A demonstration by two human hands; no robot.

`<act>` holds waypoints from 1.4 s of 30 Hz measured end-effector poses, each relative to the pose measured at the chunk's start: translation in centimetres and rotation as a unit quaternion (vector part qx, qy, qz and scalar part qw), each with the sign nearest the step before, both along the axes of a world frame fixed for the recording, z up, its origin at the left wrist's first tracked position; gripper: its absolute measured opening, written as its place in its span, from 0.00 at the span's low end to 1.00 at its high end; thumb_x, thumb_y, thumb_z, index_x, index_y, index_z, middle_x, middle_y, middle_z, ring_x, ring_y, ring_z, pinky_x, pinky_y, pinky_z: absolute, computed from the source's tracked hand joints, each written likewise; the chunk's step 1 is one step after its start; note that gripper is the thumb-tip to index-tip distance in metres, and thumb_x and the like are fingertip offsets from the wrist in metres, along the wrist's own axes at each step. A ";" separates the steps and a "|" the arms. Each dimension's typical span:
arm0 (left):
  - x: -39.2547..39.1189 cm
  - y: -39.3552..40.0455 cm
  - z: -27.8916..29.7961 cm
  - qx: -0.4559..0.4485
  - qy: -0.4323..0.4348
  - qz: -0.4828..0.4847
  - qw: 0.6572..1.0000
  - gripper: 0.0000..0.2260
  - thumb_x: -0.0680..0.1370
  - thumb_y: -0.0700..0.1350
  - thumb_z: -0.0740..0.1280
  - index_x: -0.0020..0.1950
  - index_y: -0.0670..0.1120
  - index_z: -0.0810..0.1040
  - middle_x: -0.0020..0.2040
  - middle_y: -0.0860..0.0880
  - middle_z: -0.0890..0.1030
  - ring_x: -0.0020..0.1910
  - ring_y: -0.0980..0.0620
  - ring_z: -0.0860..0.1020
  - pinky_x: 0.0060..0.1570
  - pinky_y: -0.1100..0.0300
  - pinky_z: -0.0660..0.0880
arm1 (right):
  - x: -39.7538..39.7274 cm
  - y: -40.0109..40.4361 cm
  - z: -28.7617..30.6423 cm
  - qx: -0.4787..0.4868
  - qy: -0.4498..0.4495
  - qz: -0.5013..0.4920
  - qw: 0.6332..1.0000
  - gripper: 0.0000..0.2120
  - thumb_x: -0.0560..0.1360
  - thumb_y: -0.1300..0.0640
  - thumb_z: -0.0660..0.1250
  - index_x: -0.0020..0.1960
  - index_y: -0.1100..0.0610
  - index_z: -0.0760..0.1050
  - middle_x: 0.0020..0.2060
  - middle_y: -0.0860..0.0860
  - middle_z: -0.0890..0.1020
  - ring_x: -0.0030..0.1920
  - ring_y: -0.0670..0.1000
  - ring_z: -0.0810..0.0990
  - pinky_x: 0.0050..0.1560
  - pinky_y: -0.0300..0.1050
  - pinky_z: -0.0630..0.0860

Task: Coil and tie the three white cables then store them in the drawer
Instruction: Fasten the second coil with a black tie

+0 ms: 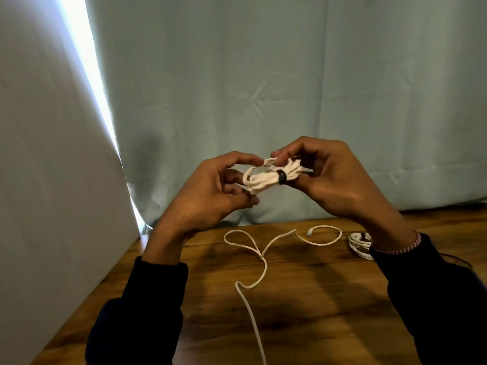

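Mid-frame, both our hands pinch the coil [266,177]: left hand [210,191] steadies loops, right hand [340,180] holds beside the black tie [281,178]. Below, loose cable [263,270] on table [329,312]; tied bundle [359,245] at right.

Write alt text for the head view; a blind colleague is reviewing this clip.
Two hands hold a coiled white cable above a wooden table, the left hand and right hand each pinching an end; a black tie wraps the coil. On the table lie a loose white cable and, at right, a coiled cable partly behind the right wrist.
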State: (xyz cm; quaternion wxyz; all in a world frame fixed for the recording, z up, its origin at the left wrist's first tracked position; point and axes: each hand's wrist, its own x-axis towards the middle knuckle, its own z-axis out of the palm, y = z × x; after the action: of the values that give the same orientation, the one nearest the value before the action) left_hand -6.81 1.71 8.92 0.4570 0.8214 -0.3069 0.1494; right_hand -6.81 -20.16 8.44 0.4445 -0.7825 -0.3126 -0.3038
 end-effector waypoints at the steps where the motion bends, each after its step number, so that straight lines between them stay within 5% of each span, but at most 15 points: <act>1: -0.1 0.0 0.0 -0.015 0.034 -0.019 0.999 0.27 0.75 0.31 0.71 0.71 0.49 0.72 0.53 0.45 0.86 0.49 0.47 0.86 0.54 0.48 0.82 | 0.1 0.1 -0.1 -0.007 -0.027 0.001 1.000 0.12 0.72 0.65 0.75 0.54 0.55 0.83 0.53 0.47 0.85 0.55 0.46 0.83 0.57 0.45 0.81; 4: -0.3 -0.4 0.2 -0.137 0.146 -0.050 0.979 0.18 0.82 0.32 0.59 0.71 0.43 0.71 0.52 0.39 0.85 0.51 0.41 0.85 0.53 0.46 0.82 | 0.3 0.1 -0.4 -0.007 -0.097 0.023 0.995 0.10 0.73 0.66 0.73 0.53 0.57 0.83 0.54 0.51 0.85 0.58 0.48 0.83 0.56 0.49 0.82; 7: -0.3 -0.6 0.4 -0.248 0.234 -0.076 0.937 0.14 0.84 0.43 0.59 0.62 0.36 0.78 0.53 0.35 0.84 0.51 0.37 0.84 0.50 0.45 0.83 | 0.4 0.0 -0.4 -0.010 -0.114 0.049 0.992 0.12 0.73 0.68 0.73 0.55 0.57 0.83 0.56 0.53 0.85 0.59 0.49 0.83 0.57 0.48 0.82; 15: 0.3 -0.5 0.0 -0.303 0.202 -0.027 0.931 0.08 0.74 0.36 0.70 0.51 0.35 0.83 0.43 0.39 0.86 0.38 0.46 0.85 0.39 0.59 0.82 | -0.3 -0.2 0.1 -0.067 -0.009 0.040 0.997 0.21 0.78 0.70 0.66 0.62 0.50 0.81 0.62 0.42 0.82 0.64 0.41 0.78 0.64 0.40 0.76; 21: 0.3 -0.9 0.1 -0.365 0.237 -0.031 0.900 0.06 0.71 0.35 0.71 0.46 0.35 0.84 0.41 0.39 0.85 0.36 0.46 0.84 0.44 0.56 0.84 | -1.4 -0.1 0.3 -0.009 0.055 0.102 0.993 0.17 0.78 0.69 0.65 0.60 0.53 0.83 0.60 0.44 0.83 0.59 0.44 0.82 0.52 0.40 0.82; 27: -0.1 -1.2 0.2 -0.357 0.200 -0.033 0.912 0.12 0.67 0.36 0.73 0.50 0.36 0.83 0.40 0.42 0.85 0.38 0.49 0.84 0.39 0.61 0.81 | -0.8 0.9 -0.1 0.042 0.032 0.042 0.998 0.13 0.76 0.57 0.71 0.61 0.54 0.80 0.54 0.45 0.85 0.52 0.44 0.85 0.48 0.41 0.83; 34: -0.3 -0.6 0.4 -0.307 0.243 -0.080 0.917 0.15 0.69 0.39 0.72 0.54 0.37 0.82 0.45 0.40 0.85 0.44 0.44 0.85 0.43 0.54 0.83 | -0.6 0.6 -0.1 0.045 0.053 0.044 0.997 0.09 0.76 0.59 0.72 0.56 0.56 0.84 0.47 0.46 0.87 0.48 0.45 0.86 0.47 0.39 0.82; 42: 0.0 -0.4 0.3 -0.270 0.177 -0.013 0.946 0.11 0.67 0.39 0.74 0.47 0.38 0.85 0.42 0.40 0.86 0.39 0.47 0.84 0.39 0.60 0.81 | -0.6 1.4 -0.2 -0.014 0.042 0.005 0.999 0.09 0.81 0.59 0.65 0.58 0.55 0.82 0.46 0.44 0.86 0.47 0.41 0.84 0.44 0.35 0.79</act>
State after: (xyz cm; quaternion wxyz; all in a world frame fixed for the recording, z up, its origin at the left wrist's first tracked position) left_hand -6.76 1.34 9.20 0.7108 0.6760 -0.1799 0.0731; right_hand -7.40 -18.80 8.19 0.4474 -0.7993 -0.3021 -0.2639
